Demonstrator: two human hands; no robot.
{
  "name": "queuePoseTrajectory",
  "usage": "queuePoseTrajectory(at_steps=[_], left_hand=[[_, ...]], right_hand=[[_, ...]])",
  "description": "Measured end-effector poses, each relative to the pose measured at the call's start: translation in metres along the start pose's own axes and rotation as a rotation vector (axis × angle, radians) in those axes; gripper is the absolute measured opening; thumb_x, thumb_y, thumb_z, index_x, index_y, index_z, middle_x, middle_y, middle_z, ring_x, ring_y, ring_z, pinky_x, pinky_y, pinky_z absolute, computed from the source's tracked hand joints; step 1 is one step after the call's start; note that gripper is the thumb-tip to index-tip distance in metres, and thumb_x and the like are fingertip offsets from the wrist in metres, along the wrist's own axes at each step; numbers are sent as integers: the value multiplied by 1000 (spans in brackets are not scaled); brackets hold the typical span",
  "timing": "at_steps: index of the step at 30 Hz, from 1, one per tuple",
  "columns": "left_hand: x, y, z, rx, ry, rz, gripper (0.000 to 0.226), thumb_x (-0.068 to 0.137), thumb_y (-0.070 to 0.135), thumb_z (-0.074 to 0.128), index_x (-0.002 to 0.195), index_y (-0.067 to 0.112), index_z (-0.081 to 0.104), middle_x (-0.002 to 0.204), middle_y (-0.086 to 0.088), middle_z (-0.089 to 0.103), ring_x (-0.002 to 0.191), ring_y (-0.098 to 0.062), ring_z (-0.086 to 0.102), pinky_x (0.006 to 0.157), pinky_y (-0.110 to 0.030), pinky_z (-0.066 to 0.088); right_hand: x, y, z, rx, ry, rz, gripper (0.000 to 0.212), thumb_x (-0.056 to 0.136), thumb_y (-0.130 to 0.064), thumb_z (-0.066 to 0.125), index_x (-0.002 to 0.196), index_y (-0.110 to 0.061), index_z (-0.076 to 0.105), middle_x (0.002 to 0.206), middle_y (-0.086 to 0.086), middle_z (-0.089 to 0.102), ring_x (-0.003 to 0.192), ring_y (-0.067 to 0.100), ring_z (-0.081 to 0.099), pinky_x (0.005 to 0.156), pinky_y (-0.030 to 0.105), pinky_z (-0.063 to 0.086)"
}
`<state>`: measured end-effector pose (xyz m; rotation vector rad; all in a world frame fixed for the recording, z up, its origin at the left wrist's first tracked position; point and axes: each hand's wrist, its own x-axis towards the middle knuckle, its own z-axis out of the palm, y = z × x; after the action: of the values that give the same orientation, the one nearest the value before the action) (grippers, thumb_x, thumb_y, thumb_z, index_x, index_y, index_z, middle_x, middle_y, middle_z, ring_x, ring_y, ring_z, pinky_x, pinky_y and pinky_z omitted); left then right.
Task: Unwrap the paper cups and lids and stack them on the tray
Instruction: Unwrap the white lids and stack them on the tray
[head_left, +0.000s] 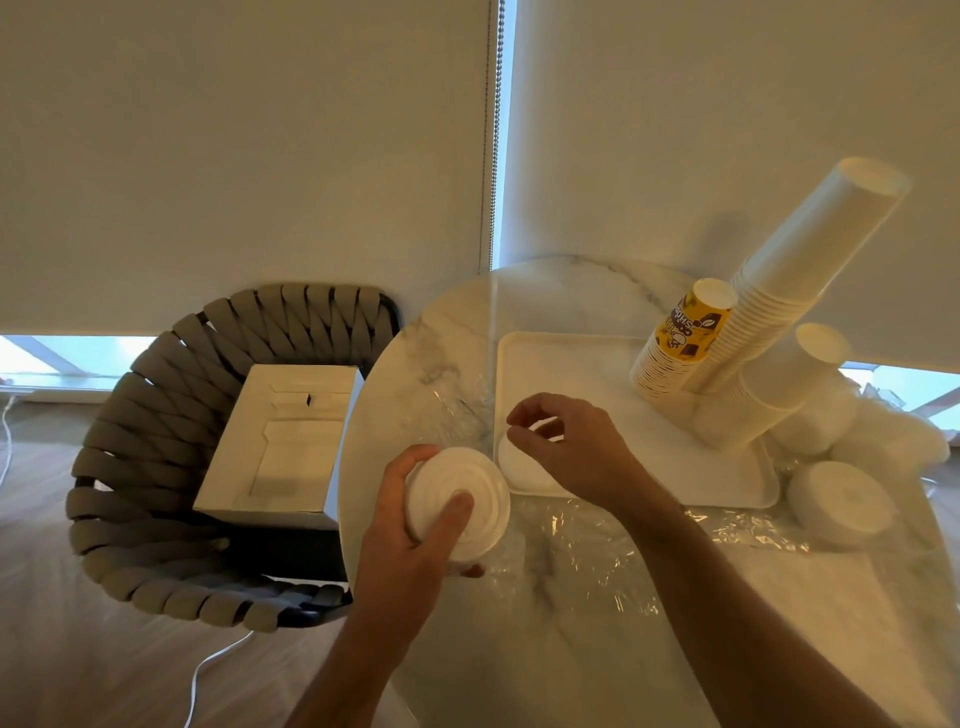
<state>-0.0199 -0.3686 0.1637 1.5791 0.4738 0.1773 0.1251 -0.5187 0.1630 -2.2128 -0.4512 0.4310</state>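
I am clamping the stack of white lids (457, 503) in my left hand (410, 540) beside the tray (649, 462), so my right hand (566, 447) is pinching one lid (545, 428) down onto the tray's near-left corner.

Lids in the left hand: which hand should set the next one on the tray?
Right, probably. The right hand hangs over the tray, beside the lid pile, fingers pinching a lid. The left hand grips the lid stack off the tray.
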Motion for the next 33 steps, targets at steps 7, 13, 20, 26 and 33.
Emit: queuePoseTrajectory(at_steps=[7,13,20,26,33], left_hand=[[-2,3,4,10,4,2,48,89,22,69,127,43,47,104,41,50,102,-16,60,57,-40,61],[-2,2,4,55,-11,32,48,89,25,69,127,44,46,104,45,48,103,-15,59,56,-37,61],[-3,1,4,83,-20,74,47,89,24,69,127,42,47,102,42,51,100,-5,61,56,-36,61],[-4,1,4,89,-27,79,49,88,24,69,122,49,44,103,42,52,98,5,60,56,-36,61],[-6,6,3,2,-25,47,56,78,39,69,123,60,43,106,42,50,97,2,62,56,-37,61]], right_hand=[[-29,-40,-7,-10,-185,-114,25,92,-35,71,116,-29,70,103,-17,66,87,4,65,75,11,53],[-34,-42,-7,-16,-140,-114,32,87,-32,77,118,-26,70,105,-15,66,87,4,66,74,10,53],[-40,-45,-7,31,-60,-92,29,83,-28,82,109,-23,72,101,-12,70,84,4,68,72,8,51],[-40,-47,-11,96,-128,-57,23,84,-25,81,96,-30,62,103,-10,69,89,9,69,74,14,55],[-38,-40,-13,269,-231,-11,21,87,-22,78,90,-29,59,106,2,70,93,23,73,83,43,62]])
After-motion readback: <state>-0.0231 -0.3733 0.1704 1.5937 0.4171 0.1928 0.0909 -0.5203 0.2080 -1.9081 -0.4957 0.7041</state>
